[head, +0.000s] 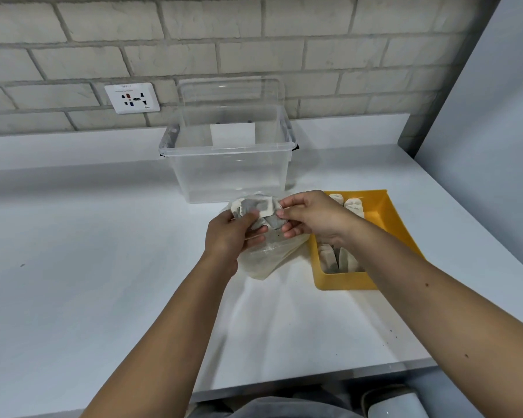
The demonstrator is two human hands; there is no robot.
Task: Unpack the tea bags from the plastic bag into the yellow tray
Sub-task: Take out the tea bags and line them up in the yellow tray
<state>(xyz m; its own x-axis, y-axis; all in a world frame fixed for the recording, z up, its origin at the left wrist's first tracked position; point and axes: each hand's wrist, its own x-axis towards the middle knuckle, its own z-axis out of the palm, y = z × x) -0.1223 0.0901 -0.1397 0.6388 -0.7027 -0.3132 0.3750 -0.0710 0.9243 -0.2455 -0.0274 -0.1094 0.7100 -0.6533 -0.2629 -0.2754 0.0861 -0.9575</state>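
Observation:
A crumpled clear plastic bag (pixel 269 257) lies on the white counter, its mouth lifted toward the far side. My left hand (pixel 230 233) grips the bag's upper part together with the tea bags (pixel 258 206) showing at its mouth. My right hand (pixel 311 217) pinches a tea bag at the bag's opening, fingertips meeting those of the left hand. To the right stands the yellow tray (pixel 384 212), partly hidden under my right forearm. Several tea bags (pixel 354 206) lie at its far end, and more tea bags (pixel 335 257) lie at its near end.
A clear plastic storage box (pixel 227 164) stands just behind the hands, its lid leaning against the brick wall. A wall socket (pixel 132 98) is at the back left. The counter's front edge (pixel 284 384) runs below my forearms; a grey wall (pixel 495 116) bounds the right side.

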